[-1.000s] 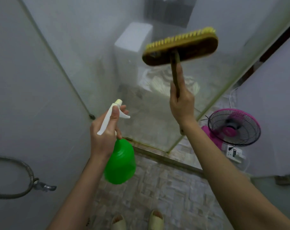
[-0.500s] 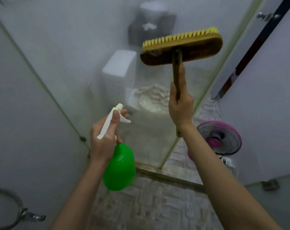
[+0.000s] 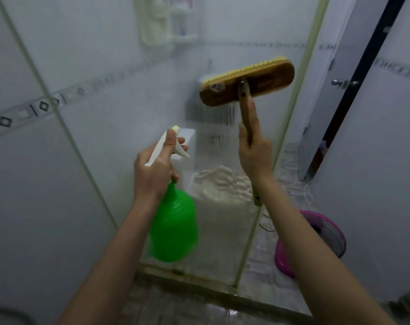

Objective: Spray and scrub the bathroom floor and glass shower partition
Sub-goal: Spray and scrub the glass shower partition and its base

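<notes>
Behind glass partition (image 3: 129,78), toilet (image 3: 222,191) blurred, fan (image 3: 328,233) half-hidden

This is a small home bathroom. A glass shower partition (image 3: 119,73) in a pale frame splits the room, and through its streaked pane a white toilet (image 3: 220,186) shows, its cistern (image 3: 190,139) towards the far wall. The walls are plain white tile crossed by a patterned border strip (image 3: 42,105), and a wall rack (image 3: 183,26) up high holds bottles. The floor (image 3: 176,301) is laid in small stone-look tiles. On the right a door (image 3: 326,95) with a metal lever handle (image 3: 343,83) stands ajar, and a pink household fan (image 3: 326,228) sits low near it.
</notes>
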Tool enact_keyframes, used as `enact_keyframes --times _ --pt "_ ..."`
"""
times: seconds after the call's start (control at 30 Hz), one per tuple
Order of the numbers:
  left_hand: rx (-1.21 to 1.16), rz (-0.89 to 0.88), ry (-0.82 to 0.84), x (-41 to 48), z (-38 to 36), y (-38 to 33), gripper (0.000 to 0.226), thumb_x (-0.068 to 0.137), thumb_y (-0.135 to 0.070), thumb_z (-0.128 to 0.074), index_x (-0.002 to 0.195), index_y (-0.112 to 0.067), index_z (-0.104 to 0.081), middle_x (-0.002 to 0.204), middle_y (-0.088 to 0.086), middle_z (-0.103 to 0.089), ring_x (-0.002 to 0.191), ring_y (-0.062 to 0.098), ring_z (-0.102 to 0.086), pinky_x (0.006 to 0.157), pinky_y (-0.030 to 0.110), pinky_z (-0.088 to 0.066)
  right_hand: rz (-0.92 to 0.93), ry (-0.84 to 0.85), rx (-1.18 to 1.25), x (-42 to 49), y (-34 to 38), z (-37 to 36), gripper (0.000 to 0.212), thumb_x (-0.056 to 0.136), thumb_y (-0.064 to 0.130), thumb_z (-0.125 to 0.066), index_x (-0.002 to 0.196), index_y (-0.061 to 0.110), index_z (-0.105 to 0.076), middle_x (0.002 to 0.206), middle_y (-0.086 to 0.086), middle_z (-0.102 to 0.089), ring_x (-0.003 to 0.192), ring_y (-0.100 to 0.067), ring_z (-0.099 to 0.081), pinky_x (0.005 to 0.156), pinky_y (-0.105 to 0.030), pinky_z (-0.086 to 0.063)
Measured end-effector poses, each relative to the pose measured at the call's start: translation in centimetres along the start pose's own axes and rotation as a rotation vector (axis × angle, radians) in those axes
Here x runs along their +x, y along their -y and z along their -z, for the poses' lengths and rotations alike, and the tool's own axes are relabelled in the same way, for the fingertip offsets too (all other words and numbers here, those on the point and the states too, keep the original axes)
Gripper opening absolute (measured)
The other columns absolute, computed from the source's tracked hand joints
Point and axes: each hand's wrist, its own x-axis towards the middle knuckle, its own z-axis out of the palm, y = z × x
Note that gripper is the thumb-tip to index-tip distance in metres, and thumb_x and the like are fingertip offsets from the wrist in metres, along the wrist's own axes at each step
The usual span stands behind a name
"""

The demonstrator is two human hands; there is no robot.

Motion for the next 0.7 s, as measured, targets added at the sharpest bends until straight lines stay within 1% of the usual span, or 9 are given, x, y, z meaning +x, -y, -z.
enact_keyframes --times 0.1,0.2,0.27,0.37,0.43,0.5,0.57,0.63,0.7 --pt "-0.016 -0.048 -0.012 0.3 -0.1 -1.7 0.033 0.102 -0.049 -0.053 0.087 -0.030 -0.076 0.094 -0.003 -0.079 0.043 0.020 -0.046 0.046 0.024 -0.041 -0.107 0.020 0.008 -5.5 -2.6 0.9 0.053 0.103 0.021 -0.040 0.152 0.023 -0.023 0.065 -0.005 -0.053 0.040 -0.010 -0.037 0.041 -0.013 -0.026" --pt "-0.039 -0.078 0.001 0.3 -0.1 -2.8 0.032 0.101 -0.049 -0.054 0.083 -0.035 -0.076 0.090 -0.004 -0.079 0.043 0.020 -0.047 0.050 0.029 -0.040 -0.252 0.101 -0.002 -11.4 -4.1 1.9 0.056 0.102 0.021 -0.041 0.151 0.036 -0.018 0.052 0.004 -0.039 0.040 -0.010 -0.039 0.039 -0.012 -0.024" --pt "-0.052 -0.088 0.016 0.4 -0.3 -3.3 0.035 0.099 -0.051 -0.055 0.076 -0.037 -0.077 0.089 -0.003 -0.079 0.047 0.024 -0.051 0.051 0.030 -0.040 -0.231 0.087 0.004 -9.3 -2.8 2.1 0.057 0.102 0.019 -0.042 0.151 0.034 -0.017 0.057 0.005 -0.043 0.042 -0.008 -0.042 0.038 -0.013 -0.027" --pt "-0.062 -0.090 0.029 0.4 -0.6 -3.7 0.037 0.096 -0.055 -0.056 0.074 -0.036 -0.078 0.090 -0.002 -0.079 0.060 0.032 -0.058 0.053 0.032 -0.042 -0.100 -0.006 0.064 -1.1 1.2 2.3 0.055 0.103 0.020 -0.039 0.150 0.034 -0.014 0.107 0.014 -0.064 0.049 -0.010 -0.050 0.043 -0.016 -0.038" --pt "-0.055 -0.088 0.023 0.4 -0.7 -3.9 0.038 0.099 -0.053 -0.055 0.078 -0.031 -0.078 0.091 -0.001 -0.079 0.064 0.034 -0.060 0.053 0.033 -0.044 -0.002 -0.051 0.073 2.4 2.5 2.5 0.055 0.103 0.019 -0.039 0.149 0.035 -0.013 0.126 0.038 -0.049 0.062 -0.025 -0.058 0.052 -0.036 -0.047" --pt "-0.053 -0.099 0.025 0.3 -0.7 -4.0 0.039 0.101 -0.050 -0.053 0.077 -0.031 -0.078 0.092 -0.001 -0.079 0.062 0.032 -0.060 0.052 0.032 -0.045 -0.011 -0.049 0.046 1.5 1.5 2.5 0.054 0.103 0.021 -0.039 0.150 0.035 -0.015 0.115 0.036 -0.055 0.060 -0.021 -0.056 0.049 -0.034 -0.045" --pt "-0.061 -0.116 0.027 0.2 -0.4 -3.9 0.038 0.102 -0.048 -0.052 0.079 -0.031 -0.078 0.095 -0.001 -0.079 0.055 0.029 -0.056 0.049 0.029 -0.044 -0.116 -0.010 0.010 -2.9 -0.6 2.1 0.054 0.103 0.023 -0.039 0.151 0.032 -0.016 0.088 0.014 -0.060 0.049 -0.010 -0.050 0.043 -0.015 -0.033" --pt "-0.072 -0.118 0.027 0.1 0.1 -3.5 0.035 0.103 -0.045 -0.052 0.087 -0.027 -0.077 0.096 0.000 -0.079 0.049 0.025 -0.052 0.046 0.028 -0.043 -0.220 0.052 0.006 -7.6 -1.9 1.8 0.057 0.102 0.020 -0.041 0.152 0.032 -0.015 0.067 0.001 -0.054 0.046 -0.008 -0.048 0.040 -0.012 -0.028" --pt "-0.079 -0.114 0.029 0.3 0.5 -3.0 0.036 0.103 -0.045 -0.051 0.096 -0.020 -0.077 0.095 0.001 -0.079 0.043 0.020 -0.048 0.044 0.027 -0.042 -0.234 0.088 0.020 -8.3 -1.6 1.4 0.058 0.102 0.019 -0.041 0.152 0.034 -0.015 0.067 -0.006 -0.057 0.045 -0.011 -0.047 0.039 -0.014 -0.030"
